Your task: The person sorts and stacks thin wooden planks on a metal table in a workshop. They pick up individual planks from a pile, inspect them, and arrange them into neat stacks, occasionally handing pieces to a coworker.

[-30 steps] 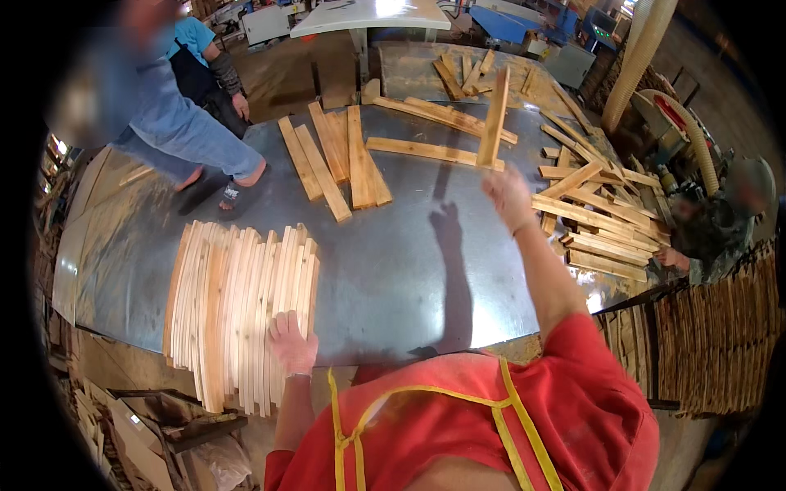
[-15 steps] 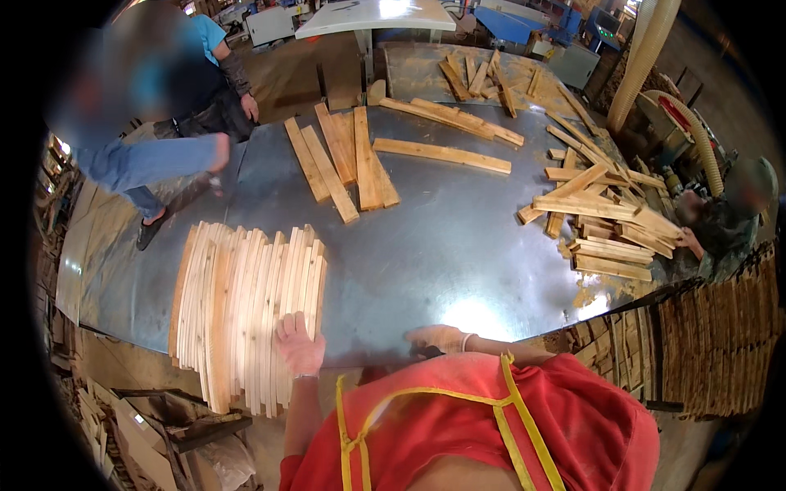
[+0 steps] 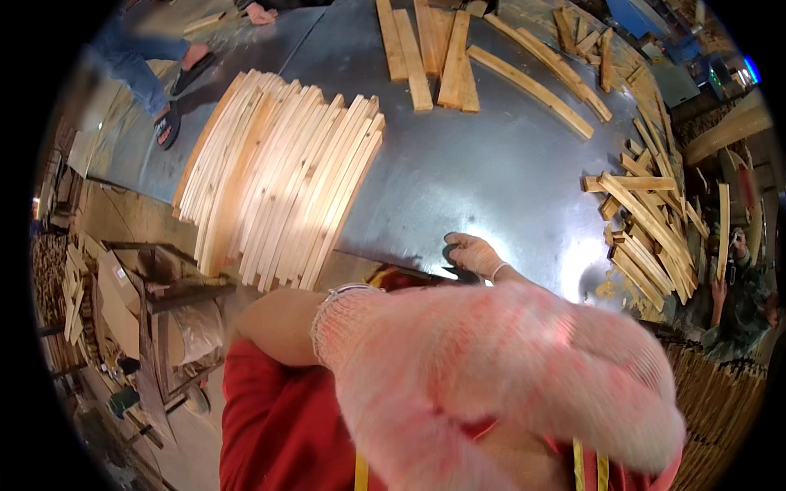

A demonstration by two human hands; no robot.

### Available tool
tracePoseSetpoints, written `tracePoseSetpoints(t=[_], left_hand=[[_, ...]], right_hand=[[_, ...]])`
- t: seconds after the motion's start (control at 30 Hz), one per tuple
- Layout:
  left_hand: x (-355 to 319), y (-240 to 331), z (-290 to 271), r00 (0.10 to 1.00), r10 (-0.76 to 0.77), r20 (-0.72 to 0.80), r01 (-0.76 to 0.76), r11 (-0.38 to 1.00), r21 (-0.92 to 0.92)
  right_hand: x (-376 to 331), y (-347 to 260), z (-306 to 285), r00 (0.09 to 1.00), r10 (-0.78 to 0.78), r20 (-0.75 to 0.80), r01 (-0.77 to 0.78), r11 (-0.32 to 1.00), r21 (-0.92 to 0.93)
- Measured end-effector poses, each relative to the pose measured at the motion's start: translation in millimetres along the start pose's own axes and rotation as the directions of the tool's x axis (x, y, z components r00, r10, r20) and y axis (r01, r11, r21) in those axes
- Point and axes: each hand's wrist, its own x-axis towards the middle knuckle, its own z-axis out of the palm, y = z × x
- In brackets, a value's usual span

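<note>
My left hand [image 3: 491,368], in a pinkish-white knit glove, is raised close to the camera and fills the lower middle. Its fingers bend over to the right, apart from the thumb, and nothing shows between them. By the near edge of the metal table [image 3: 409,188] is my gloved right hand [image 3: 477,255], its fingers curled. Something dark shows beneath those fingers, too hidden to name. To the left, a row of light wooden strips [image 3: 278,180] lies side by side, its near ends jutting past the table edge. Neither hand touches the strips.
Several loose boards [image 3: 426,57] lie at the far side, and a jumbled wood pile [image 3: 647,229] covers the right end. A person [image 3: 737,303] there holds an upright strip [image 3: 724,233]. Another person's sandalled foot [image 3: 167,124] is at far left. A cart [image 3: 155,303] stands below left.
My left hand has left the strips and risen toward the camera. The view has shifted, so the table sits higher. At right, the other person now holds a strip upright.
</note>
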Motion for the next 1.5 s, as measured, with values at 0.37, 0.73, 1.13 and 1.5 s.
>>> tracePoseSetpoints(t=[0.37, 0.73, 1.13, 1.5], left_hand=[[-3, -18, 4, 0.989, 0.073, -0.125, -0.097, 0.975, -0.199], [-1, -25, 54, 0.843, 0.276, -0.461, -0.429, 0.863, -0.267], [1, -32, 42, 0.797, 0.371, -0.477, -0.523, 0.819, -0.236], [8, -37, 58, 0.739, 0.421, -0.526, -0.596, 0.773, -0.219]], right_hand=[[36, 55, -14, 0.991, -0.131, 0.008, 0.125, 0.965, 0.232], [16, 22, -5, 1.000, 0.024, 0.008, -0.025, 0.977, 0.212], [61, 66, -13, 0.997, -0.071, -0.023, 0.074, 0.978, 0.195], [8, 12, 2, 1.000, 0.003, -0.030, 0.005, 0.963, 0.268]])
